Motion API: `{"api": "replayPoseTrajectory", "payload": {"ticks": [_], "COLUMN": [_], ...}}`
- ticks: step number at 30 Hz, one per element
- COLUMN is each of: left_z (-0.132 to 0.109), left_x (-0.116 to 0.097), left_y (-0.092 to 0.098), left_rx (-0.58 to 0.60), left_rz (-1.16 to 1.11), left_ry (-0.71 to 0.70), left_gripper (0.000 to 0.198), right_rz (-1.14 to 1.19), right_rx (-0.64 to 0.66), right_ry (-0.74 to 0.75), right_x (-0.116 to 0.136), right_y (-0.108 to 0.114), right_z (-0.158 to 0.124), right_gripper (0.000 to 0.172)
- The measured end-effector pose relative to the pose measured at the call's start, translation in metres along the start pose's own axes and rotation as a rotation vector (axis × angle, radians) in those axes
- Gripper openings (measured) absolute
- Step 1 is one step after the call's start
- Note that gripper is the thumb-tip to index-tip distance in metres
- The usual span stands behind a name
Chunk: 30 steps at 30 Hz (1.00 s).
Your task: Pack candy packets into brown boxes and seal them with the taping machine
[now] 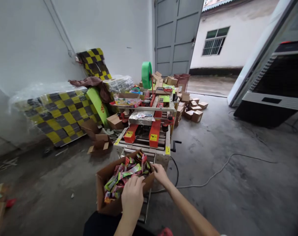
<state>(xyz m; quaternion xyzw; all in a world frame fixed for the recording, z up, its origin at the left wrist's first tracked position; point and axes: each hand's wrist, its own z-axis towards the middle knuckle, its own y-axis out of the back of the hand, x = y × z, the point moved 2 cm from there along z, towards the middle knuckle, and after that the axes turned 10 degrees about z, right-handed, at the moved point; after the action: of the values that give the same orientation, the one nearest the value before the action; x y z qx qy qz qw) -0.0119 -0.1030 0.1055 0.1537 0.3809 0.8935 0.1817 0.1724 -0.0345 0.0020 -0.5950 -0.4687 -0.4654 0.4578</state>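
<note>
An open cardboard box (109,208) sits tilted at the near end of the roller conveyor (129,152), close to my body. Small green, red and pink packets (129,172) fill it loosely. My left hand (133,193) bends over the box's near right wall, fingers together; its fingertips are partly hidden. At the right corner of the box, my right hand (160,173) has its fingers closed on the cardboard edge. Just beyond stands the taping machine with red-orange guides (154,133) and a green tape roll (146,75).
Several small closed cartons (197,116) lie on the floor right of the machine. A grey cable (213,178) crosses the floor. Yellow-and-black wrapped stacks (62,114) stand left, near an opened carton (99,141). A black-fronted appliance (274,85) stands right.
</note>
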Motion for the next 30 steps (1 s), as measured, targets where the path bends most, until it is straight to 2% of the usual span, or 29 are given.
{"api": "replayPoseTrajectory", "payload": {"ticks": [2, 4, 6, 7, 9, 11, 13, 17, 19, 21, 25, 28, 30], "left_z": [-0.019, -0.043, -0.070, -0.081, -0.096, -0.100, -0.095, -0.073, -0.062, -0.055, -0.049, -0.041, -0.034], "left_x": [0.010, 0.036, 0.066, 0.078, 0.094, 0.097, 0.095, 0.098, 0.105, 0.112, 0.116, 0.110, 0.103], "left_y": [0.012, 0.025, 0.033, 0.034, 0.033, 0.033, 0.036, 0.043, 0.043, 0.037, 0.017, 0.006, 0.005], "left_rx": [-0.119, -0.203, -0.195, -0.167, -0.104, -0.057, -0.011, 0.221, 0.328, 0.401, 0.518, 0.545, 0.547], "left_rz": [0.053, 0.146, 0.155, 0.108, -0.028, -0.157, -0.275, -0.494, -0.565, -0.598, -0.523, -0.353, -0.165], "left_ry": [0.063, 0.287, 0.525, 0.587, 0.592, 0.523, 0.458, 0.415, 0.442, 0.529, 0.727, 0.760, 0.727], "left_gripper": [0.023, 0.049, 0.073, 0.075, 0.058, 0.034, 0.023, 0.021, 0.024, 0.026, 0.030, 0.030, 0.041], "right_rz": [0.024, 0.071, 0.052, 0.008, -0.124, -0.270, -0.405, -0.601, -0.630, -0.612, -0.697, -0.815, -0.888], "right_rx": [0.000, 0.107, 0.254, 0.304, 0.348, 0.408, 0.504, 0.700, 0.750, 0.708, 0.517, 0.464, 0.389], "right_ry": [0.077, 0.190, 0.327, 0.387, 0.462, 0.502, 0.524, 0.512, 0.475, 0.427, 0.306, 0.264, 0.326], "right_x": [0.018, 0.037, 0.055, 0.063, 0.076, 0.085, 0.093, 0.105, 0.107, 0.107, 0.100, 0.096, 0.095], "right_y": [0.014, 0.018, 0.014, 0.011, 0.004, -0.003, -0.008, -0.014, -0.018, -0.023, -0.037, -0.047, -0.052], "right_z": [-0.004, -0.014, -0.027, -0.032, -0.041, -0.046, -0.048, -0.038, -0.026, -0.014, 0.002, -0.001, -0.009], "right_gripper": [0.058, 0.063, 0.064, 0.063, 0.062, 0.063, 0.066, 0.060, 0.054, 0.044, 0.022, 0.022, 0.026]}}
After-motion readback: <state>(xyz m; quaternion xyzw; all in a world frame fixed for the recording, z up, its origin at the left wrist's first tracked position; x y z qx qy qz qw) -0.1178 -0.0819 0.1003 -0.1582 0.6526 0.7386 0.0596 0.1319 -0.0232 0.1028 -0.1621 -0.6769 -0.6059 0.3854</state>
